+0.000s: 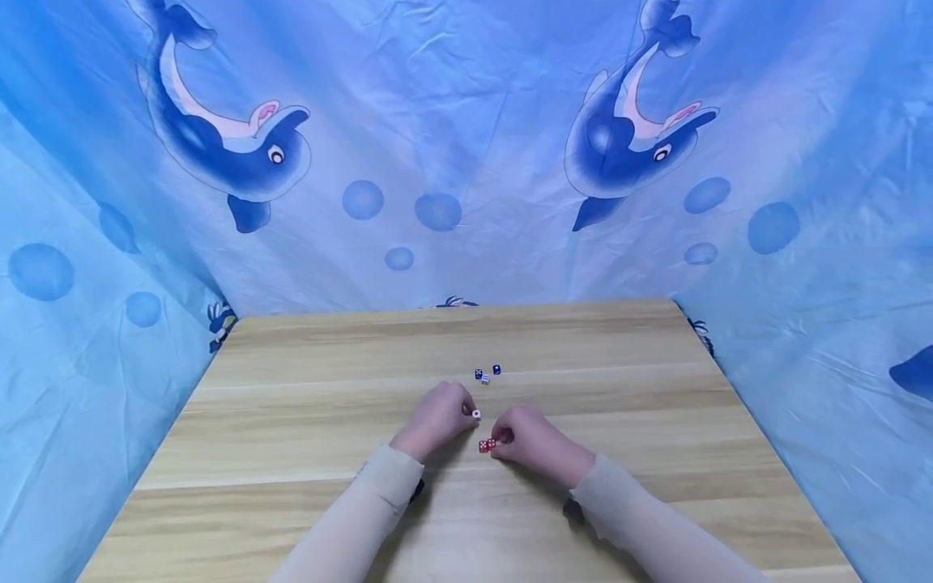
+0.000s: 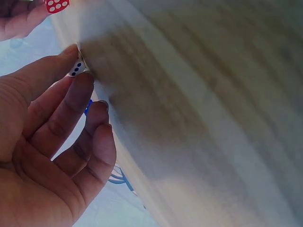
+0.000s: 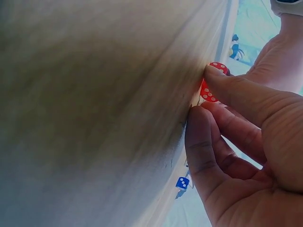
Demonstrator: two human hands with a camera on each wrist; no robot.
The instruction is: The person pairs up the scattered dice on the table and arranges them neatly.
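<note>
My left hand [image 1: 437, 414] pinches a white die [image 1: 477, 414] between thumb and fingers, close to the tabletop. Dark blue pips show on that die [image 2: 77, 69] in the left wrist view. Just right of and nearer than it, my right hand [image 1: 538, 444] holds a red die [image 1: 492, 443] with thumb and forefinger. A second red die [image 1: 483, 447] sits against its left side. In the right wrist view the thumb partly hides the red dice [image 3: 208, 93]. Beyond both hands lie two blue dice [image 1: 478, 374] and another white die [image 1: 485, 380].
The wooden table [image 1: 291, 405] stretches out on both sides of the hands. Blue cloth [image 1: 466, 146] printed with dolphins hangs behind it and along its left and right edges.
</note>
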